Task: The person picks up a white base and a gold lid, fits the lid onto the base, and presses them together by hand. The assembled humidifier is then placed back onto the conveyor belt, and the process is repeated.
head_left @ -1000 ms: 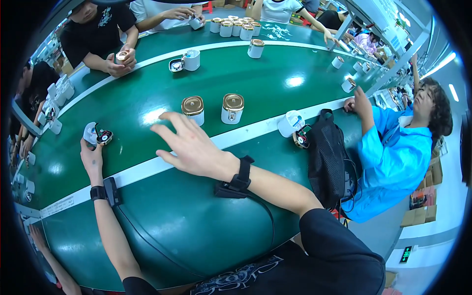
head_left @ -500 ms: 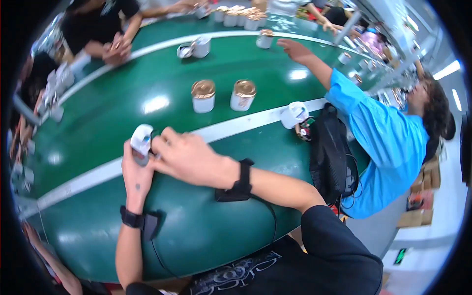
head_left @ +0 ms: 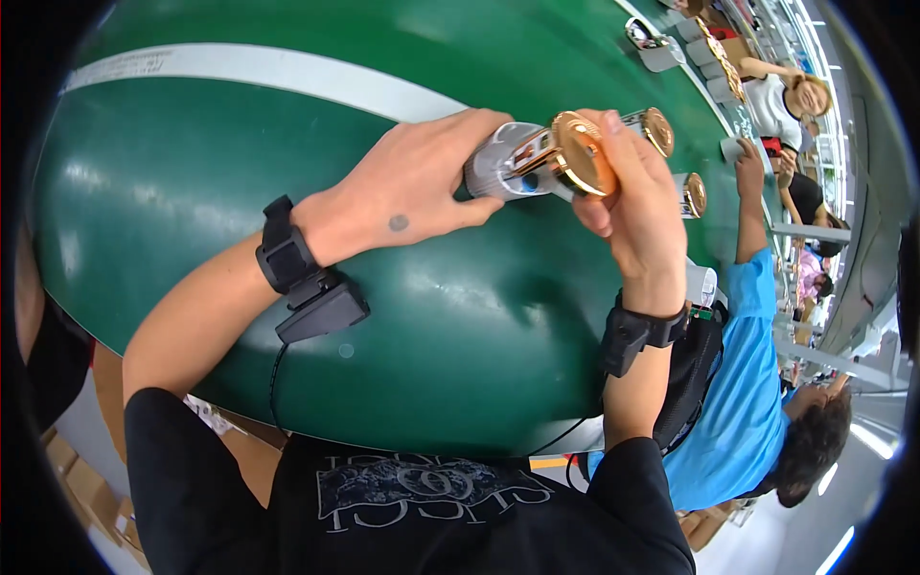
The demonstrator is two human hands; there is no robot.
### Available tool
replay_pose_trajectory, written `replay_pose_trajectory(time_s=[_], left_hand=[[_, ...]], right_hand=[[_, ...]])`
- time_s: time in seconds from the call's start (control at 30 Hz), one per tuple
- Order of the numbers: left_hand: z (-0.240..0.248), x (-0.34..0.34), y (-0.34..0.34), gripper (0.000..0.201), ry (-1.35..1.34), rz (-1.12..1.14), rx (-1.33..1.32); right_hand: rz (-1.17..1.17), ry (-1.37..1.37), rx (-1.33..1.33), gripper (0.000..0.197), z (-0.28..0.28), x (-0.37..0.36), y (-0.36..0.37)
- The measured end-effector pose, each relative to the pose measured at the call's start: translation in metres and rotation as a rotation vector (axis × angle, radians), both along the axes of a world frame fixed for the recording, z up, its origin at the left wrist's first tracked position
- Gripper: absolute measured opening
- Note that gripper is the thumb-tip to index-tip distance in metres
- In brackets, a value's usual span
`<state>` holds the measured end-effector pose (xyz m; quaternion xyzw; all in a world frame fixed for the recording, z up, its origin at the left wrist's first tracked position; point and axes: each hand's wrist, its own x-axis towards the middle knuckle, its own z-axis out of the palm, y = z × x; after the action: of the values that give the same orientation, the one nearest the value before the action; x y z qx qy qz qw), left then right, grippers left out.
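Two forearms come up from the near edge, both in black sleeves, each with a black wrist strap; a small black box hangs off the left strap over the green belt (head_left: 192, 192). Left hand (head_left: 407, 187) lies palm down, wrist slightly bent, fingers curled together around the silver body of a can (head_left: 508, 163), thumb along its near side. The can is on its side, raised just above the belt, near the middle of the view, its open end turned right. Right hand (head_left: 637, 206) rises almost vertical from the wrist, palm toward the can; its fingers are pressed close and pinch a gold lid (head_left: 580, 153) at the can's mouth, thumb on the near rim, fingertips over the far rim. Lid stands on edge, touching or just off the can's end; cannot tell which.

Farther right, two more gold-topped cans (head_left: 656, 129) stand on the belt past the right hand. A white stripe (head_left: 287, 72) runs across the belt on the far side. At the right edge a person in a blue shirt (head_left: 743, 383) reaches toward the belt; others sit beyond, small and blurred.
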<state>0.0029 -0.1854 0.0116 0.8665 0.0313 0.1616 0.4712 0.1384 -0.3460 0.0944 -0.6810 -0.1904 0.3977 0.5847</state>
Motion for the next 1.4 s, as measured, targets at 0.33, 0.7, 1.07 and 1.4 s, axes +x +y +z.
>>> replay_pose_trajectory(time_s=[0.33,0.7,1.07,1.4], left_hand=[[-0.005,0.004,0.002,0.064,-0.103,-0.013,-0.042],[-0.006,0.0,0.0,0.055,-0.042,-0.073,-0.161],[-0.004,0.003,-0.016,0.03,0.028,0.007,-0.615],[-0.003,-0.001,-0.011,0.027,0.054,-0.035,-0.61]], right_hand=[[0.132,0.524,0.306,0.046,-0.025,0.026,0.0],[0.151,0.128,0.233,0.044,-0.026,0.015,0.003],[0.225,0.011,0.175,0.04,-0.021,0.008,0.008],[0.45,-1.197,-0.19,0.041,0.0,-0.02,0.005]])
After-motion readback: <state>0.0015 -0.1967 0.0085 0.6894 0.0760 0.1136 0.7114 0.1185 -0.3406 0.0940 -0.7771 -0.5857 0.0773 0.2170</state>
